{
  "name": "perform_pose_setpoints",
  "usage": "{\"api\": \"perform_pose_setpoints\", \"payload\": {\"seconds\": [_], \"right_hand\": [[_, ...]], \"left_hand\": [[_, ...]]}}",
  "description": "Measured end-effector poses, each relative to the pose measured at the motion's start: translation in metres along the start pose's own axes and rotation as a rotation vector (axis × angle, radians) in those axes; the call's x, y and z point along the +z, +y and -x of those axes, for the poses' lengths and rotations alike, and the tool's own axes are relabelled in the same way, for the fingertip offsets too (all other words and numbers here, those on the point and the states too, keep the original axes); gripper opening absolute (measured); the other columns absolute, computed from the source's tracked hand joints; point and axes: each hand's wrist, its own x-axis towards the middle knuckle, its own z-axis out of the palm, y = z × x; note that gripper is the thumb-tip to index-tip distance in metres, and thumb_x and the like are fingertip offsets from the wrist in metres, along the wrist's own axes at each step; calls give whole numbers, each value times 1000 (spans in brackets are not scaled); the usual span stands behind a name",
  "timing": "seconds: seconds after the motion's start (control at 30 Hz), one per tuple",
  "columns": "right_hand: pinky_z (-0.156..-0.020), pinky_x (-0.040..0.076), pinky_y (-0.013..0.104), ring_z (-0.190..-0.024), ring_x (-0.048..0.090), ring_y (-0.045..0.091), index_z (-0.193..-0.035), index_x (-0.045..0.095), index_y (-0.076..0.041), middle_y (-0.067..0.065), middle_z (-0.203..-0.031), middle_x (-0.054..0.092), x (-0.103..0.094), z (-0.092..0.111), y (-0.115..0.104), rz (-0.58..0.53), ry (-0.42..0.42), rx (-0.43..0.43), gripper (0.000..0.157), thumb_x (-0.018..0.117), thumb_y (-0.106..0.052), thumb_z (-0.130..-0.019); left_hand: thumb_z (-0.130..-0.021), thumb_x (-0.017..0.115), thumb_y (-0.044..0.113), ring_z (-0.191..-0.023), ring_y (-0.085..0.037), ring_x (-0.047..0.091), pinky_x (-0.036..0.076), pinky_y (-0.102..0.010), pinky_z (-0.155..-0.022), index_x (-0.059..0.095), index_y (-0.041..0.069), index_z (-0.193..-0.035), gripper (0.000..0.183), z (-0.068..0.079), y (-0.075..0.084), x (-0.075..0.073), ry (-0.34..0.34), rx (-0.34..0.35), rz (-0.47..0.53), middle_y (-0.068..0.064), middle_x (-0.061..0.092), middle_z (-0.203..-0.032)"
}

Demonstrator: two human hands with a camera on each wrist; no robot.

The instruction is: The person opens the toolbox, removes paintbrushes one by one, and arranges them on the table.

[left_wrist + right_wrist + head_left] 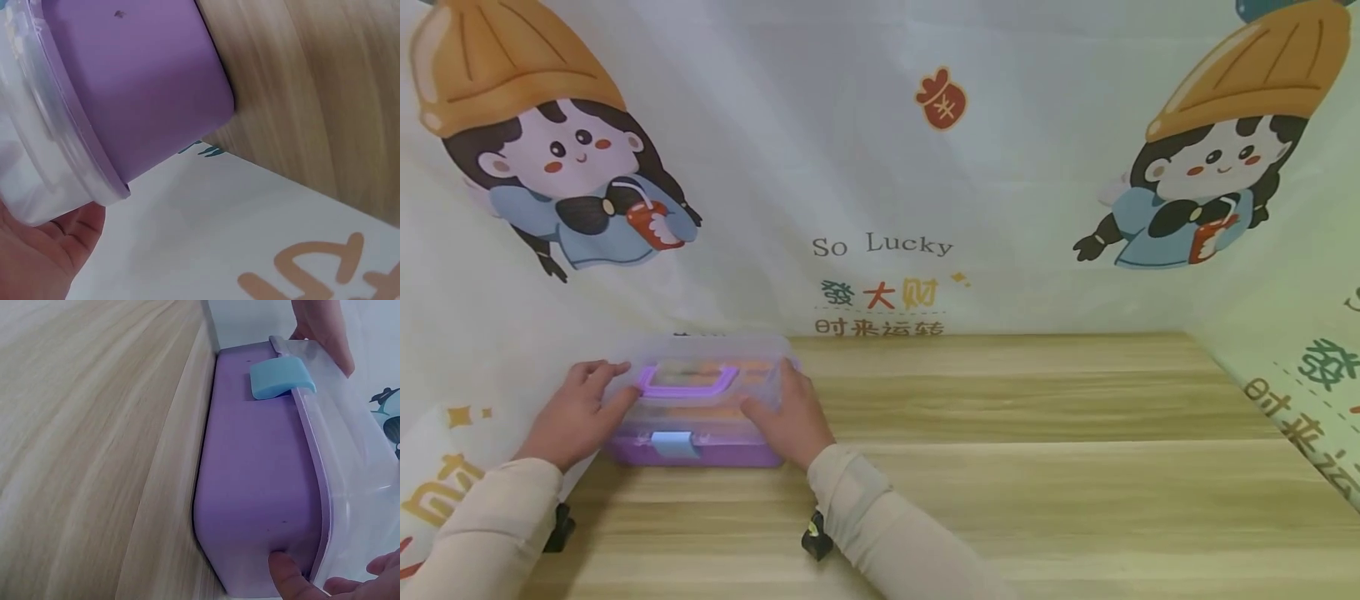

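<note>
A storage box with a purple base (pixel 737 452) and a clear lid (pixel 677 421) stands on the table, its lid down. On top lies a purple handle (pixel 688 392), and a light blue latch (pixel 673 444) sits on the front. Orange-brown shapes show dimly through the lid. My left hand (pixel 576 412) holds the box's left end, thumb at the lid's front corner, fingers (pixel 81 231) round the end. At the other end my right hand (pixel 793 412) grips the lid's corner, with one of its fingers (pixel 286 569) against the purple end wall below the rim.
The wood-grain table (pixel 1000 417) stretches away to the right of the box. A pale printed cloth (pixel 865 167) hangs behind and along both sides, close to the box's left end. Black devices (pixel 817 537) are strapped under both wrists.
</note>
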Motion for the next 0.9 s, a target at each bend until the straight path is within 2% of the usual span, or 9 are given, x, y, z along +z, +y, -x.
{"api": "perform_pose_setpoints", "payload": {"seconds": [0.23, 0.5, 0.67, 0.9], "right_hand": [[-116, 27, 40, -142, 34, 31, -156, 28, -4, 18, -156, 34, -1, 3, 2, 14, 5, 4, 86, 65, -46, -91], [-115, 27, 40, -141, 36, 31, -156, 27, -3, 18, -155, 34, -8, 5, 2, 10, 12, 0, 86, 65, -44, -91], [-115, 28, 41, -140, 37, 31, -156, 27, -4, 19, -154, 36, -15, 8, 6, 4, 18, -13, 86, 65, -45, -91], [-114, 30, 42, -139, 39, 34, -155, 25, 0, 22, -152, 36, -29, 16, 18, 65, 18, -78, 83, 61, -43, -93]], "left_hand": [[-103, 43, 42, -116, -57, 43, 36, -71, -90, 46, -6, -139, 60, 2, 1, 8, 53, -5, -7, -37, 32, -138], [-102, 45, 40, -115, -58, 42, 36, -73, -89, 48, -5, -138, 57, 4, 6, 10, 107, 27, -16, -37, 34, -137], [-102, 42, 41, -114, -59, 43, 38, -74, -85, 47, -5, -138, 58, 7, 16, 11, 107, 37, -53, -38, 34, -137], [-102, 41, 43, -112, -58, 46, 42, -74, -79, 47, -4, -138, 59, 12, 33, 19, 115, 53, -80, -38, 36, -136]]}}
